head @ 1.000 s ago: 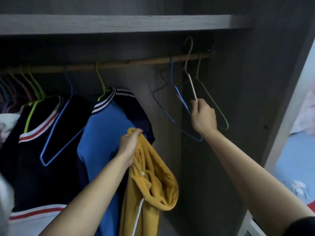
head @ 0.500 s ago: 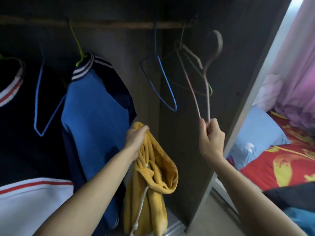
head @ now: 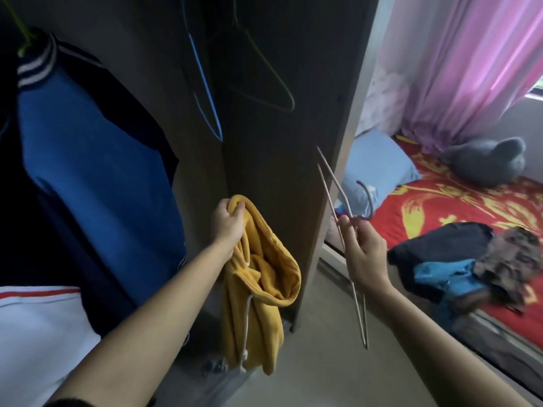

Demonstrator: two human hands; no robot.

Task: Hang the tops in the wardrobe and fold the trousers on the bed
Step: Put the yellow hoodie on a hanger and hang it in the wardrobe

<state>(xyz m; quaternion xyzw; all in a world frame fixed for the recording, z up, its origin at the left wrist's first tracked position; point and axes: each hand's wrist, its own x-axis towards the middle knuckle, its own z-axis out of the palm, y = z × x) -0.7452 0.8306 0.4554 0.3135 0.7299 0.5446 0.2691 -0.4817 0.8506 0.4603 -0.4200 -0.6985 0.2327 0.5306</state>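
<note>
**At the wardrobe: yellow top and loose hanger in hand**

Before the open wardrobe (head: 264, 142), head view: the left hand (head: 227, 221) has its fingers curled tight round a bunched edge of the yellow top (head: 261, 277). The top hangs limp below the fist in front of the wardrobe's right panel, a white drawcord dangling. To the right, the right hand (head: 364, 259) pinches a pale wire hanger (head: 331, 175) between thumb and fingertips just below its hook. This hanger is tilted and hangs from nothing.

Inside, a blue top (head: 97, 171) hangs at left. A blue hanger (head: 205, 92) and a green hanger (head: 273, 80) hang bare further right.

Far right, the bed (head: 458, 201) carries a heap of dark and blue clothes (head: 458, 259), a blue pillow (head: 379, 168) and a grey soft toy (head: 484, 163).
</note>
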